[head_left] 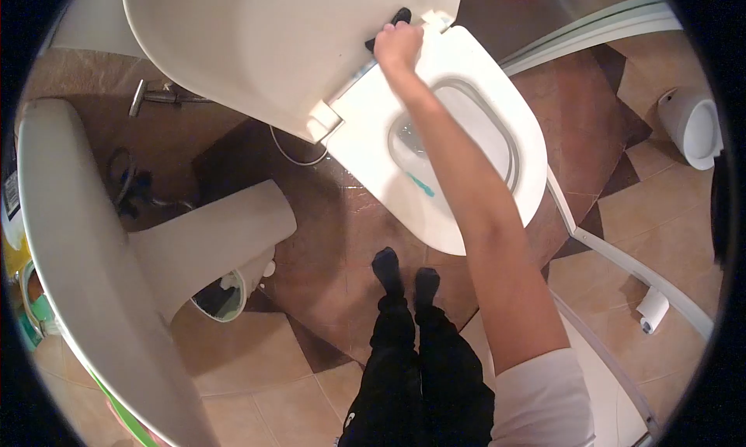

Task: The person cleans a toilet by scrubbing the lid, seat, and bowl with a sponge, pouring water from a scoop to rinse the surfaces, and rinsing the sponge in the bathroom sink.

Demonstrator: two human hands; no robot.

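Note:
The white toilet (522, 125) stands with its lid (233, 39) raised and its seat lowered. My right hand (399, 45) reaches to the back of the seat, by the far hinge, closed around a black elongated item (402, 16). Its exact kind is hidden by my fingers. My forearm crosses over the bowl and covers part of it. A turquoise strip or streak (420, 184) shows at the inner near side of the seat opening. My left hand cannot be made out in this view.
A white pedestal sink (214, 222) stands at left, with a small bin (221, 298) beside its foot. A spray nozzle (138, 99) hangs on the wall. A toilet roll (653, 310) and white container (690, 127) are at right. A white rail (602, 249) crosses the floor.

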